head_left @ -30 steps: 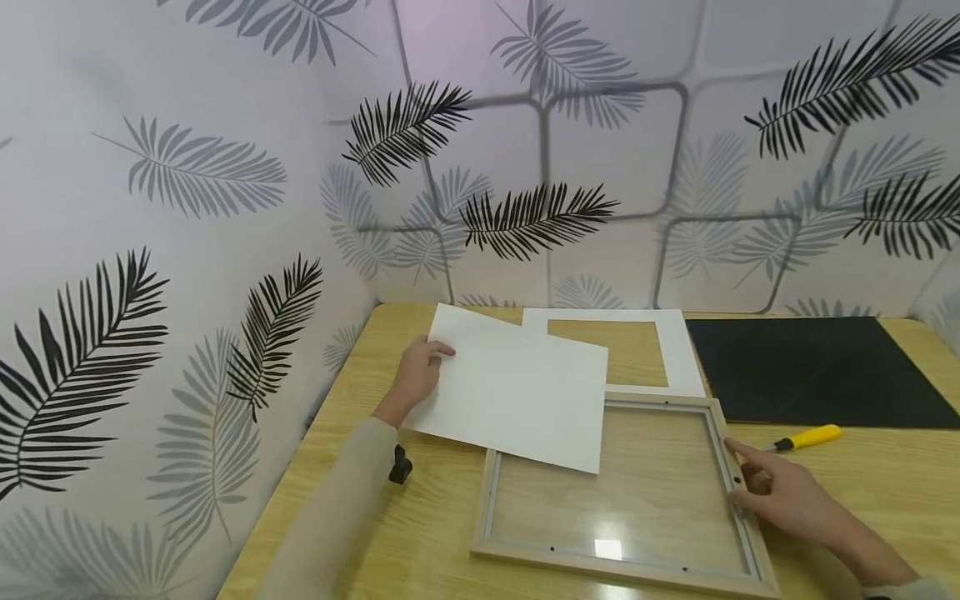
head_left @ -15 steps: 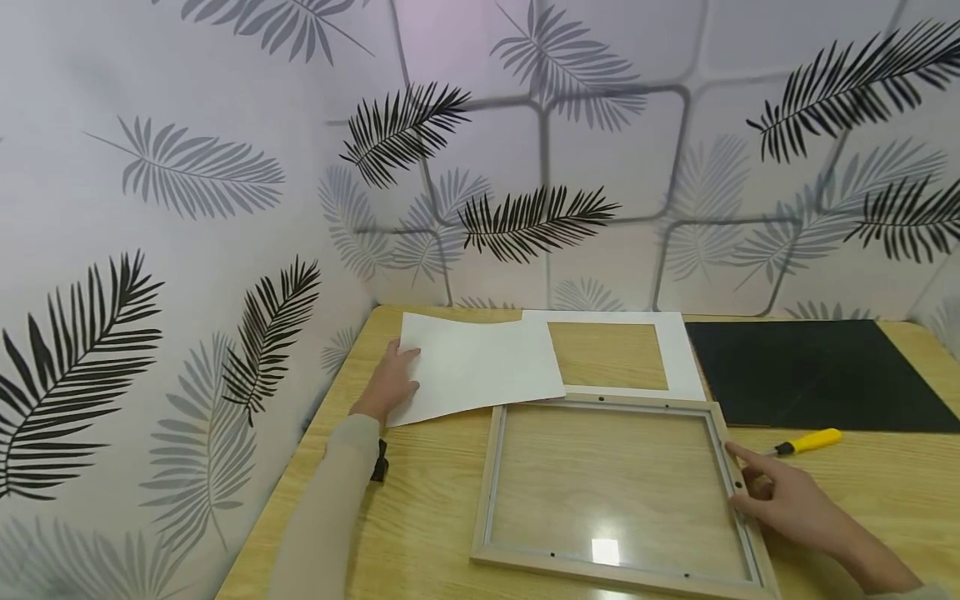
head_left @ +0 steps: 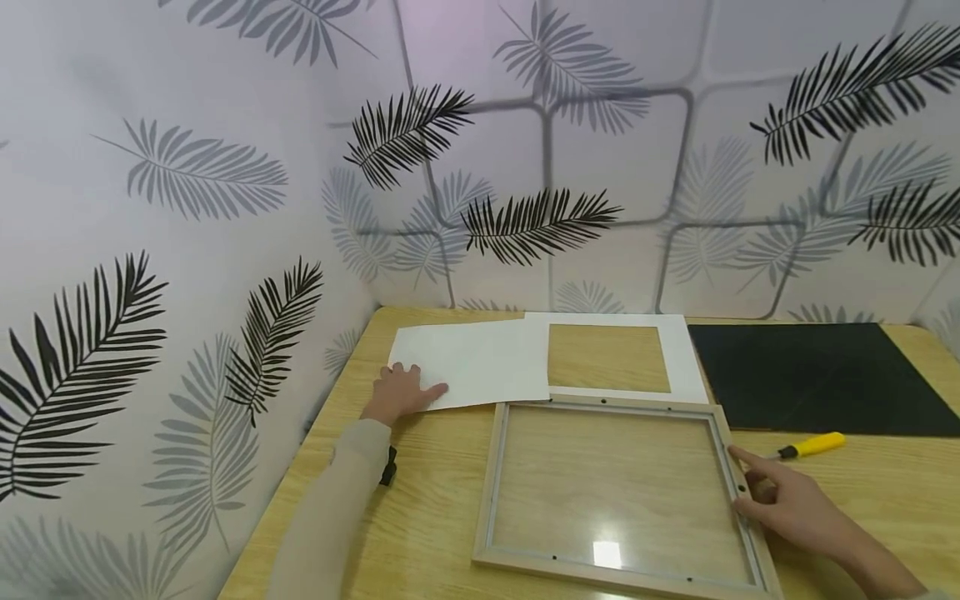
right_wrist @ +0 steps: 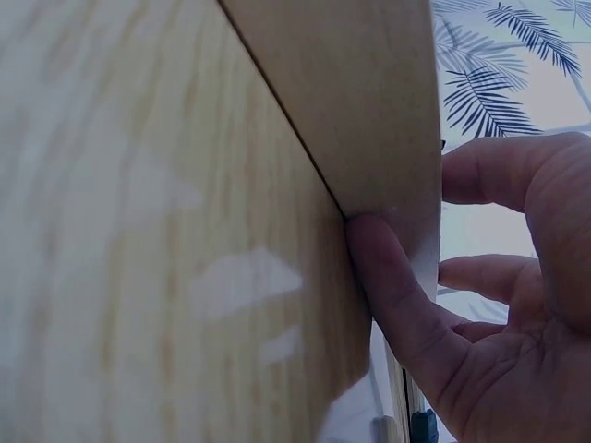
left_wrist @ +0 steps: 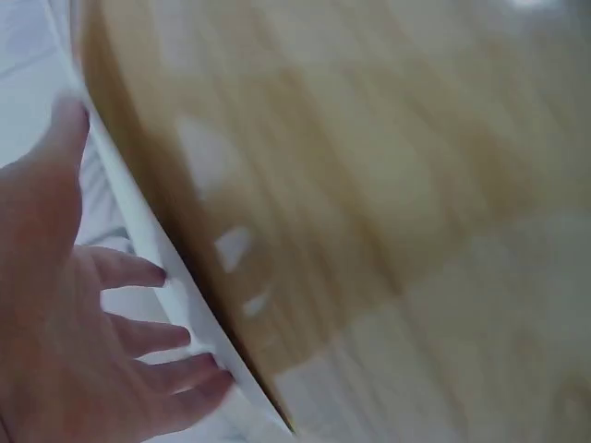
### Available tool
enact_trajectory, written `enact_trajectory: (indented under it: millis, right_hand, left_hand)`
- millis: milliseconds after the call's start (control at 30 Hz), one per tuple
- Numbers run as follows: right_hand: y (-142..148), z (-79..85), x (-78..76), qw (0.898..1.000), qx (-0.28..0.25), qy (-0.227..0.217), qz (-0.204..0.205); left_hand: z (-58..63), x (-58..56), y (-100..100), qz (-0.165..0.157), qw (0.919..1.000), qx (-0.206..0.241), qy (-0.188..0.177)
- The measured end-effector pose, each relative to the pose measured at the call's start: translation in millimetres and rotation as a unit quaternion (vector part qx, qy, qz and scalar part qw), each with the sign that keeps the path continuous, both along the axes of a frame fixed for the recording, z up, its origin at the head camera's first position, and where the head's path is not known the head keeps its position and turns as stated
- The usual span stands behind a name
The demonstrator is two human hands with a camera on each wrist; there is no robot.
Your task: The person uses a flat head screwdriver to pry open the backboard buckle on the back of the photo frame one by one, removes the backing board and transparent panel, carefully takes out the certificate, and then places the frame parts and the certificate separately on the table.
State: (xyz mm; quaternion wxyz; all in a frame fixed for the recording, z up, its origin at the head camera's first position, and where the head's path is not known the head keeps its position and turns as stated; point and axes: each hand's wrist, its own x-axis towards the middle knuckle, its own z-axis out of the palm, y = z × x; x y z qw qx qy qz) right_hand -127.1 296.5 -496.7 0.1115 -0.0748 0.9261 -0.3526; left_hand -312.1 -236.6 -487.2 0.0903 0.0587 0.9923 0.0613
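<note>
My left hand (head_left: 397,393) lies with spread fingers on the near left corner of a plain white sheet (head_left: 476,360) on the table. The left wrist view has the fingertips (left_wrist: 208,374) at the sheet's pale edge. Part of the sheet overlaps the white cut-out mat (head_left: 692,367). Nearer to me lies a light wooden picture frame (head_left: 491,485), with shiny clear glazing inside it. My right hand (head_left: 791,507) grips the frame's right side. Its thumb presses against the wood in the right wrist view, with the other fingers (right_wrist: 489,175) across the far side of the bar.
A black backing board (head_left: 825,375) is at the back right. Between it and my right hand lies a yellow-handled screwdriver (head_left: 819,444), its shaft partly hidden by the hand. Leaf-patterned walls (head_left: 525,275) border the wooden table (head_left: 420,517) at the back and left.
The white sheet has moved left from over the frame's corner and come down flat beside the mat. My left hand has changed from holding its edge to lying spread on it. The right hand stays.
</note>
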Motion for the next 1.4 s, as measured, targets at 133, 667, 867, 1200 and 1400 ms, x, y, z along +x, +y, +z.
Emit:
enact_trajectory:
  millis: [133,667,867,1200,1400]
  right_hand:
    - [-1,-0.3,0.3,1.0,-0.001,0.002,0.0]
    - [-4,-1.2,-2.0,1.0,0.003,0.005,0.001]
    - [-4,-1.6,-3.8,1.0,-0.005,0.006,0.002]
    - [-1,0.3,-3.3,1.0,0.004,0.008,0.012]
    - [-1,2.5,-2.3,1.0,-0.003,-0.001,0.01]
  left_hand:
    - [5.2,3.0,5,0.001,0.9986,0.036,-0.038]
    - [1.9,0.4,-19,-0.019,0.9991,0.035,-0.011]
    - [-1.4,1.6,-19,-0.023,0.9984,0.051,0.0]
    - [2.4,25.4,42,-0.131,0.9892,0.024,0.061]
    - [7.9,48.5,79,-0.14,0.9836,0.112,0.021]
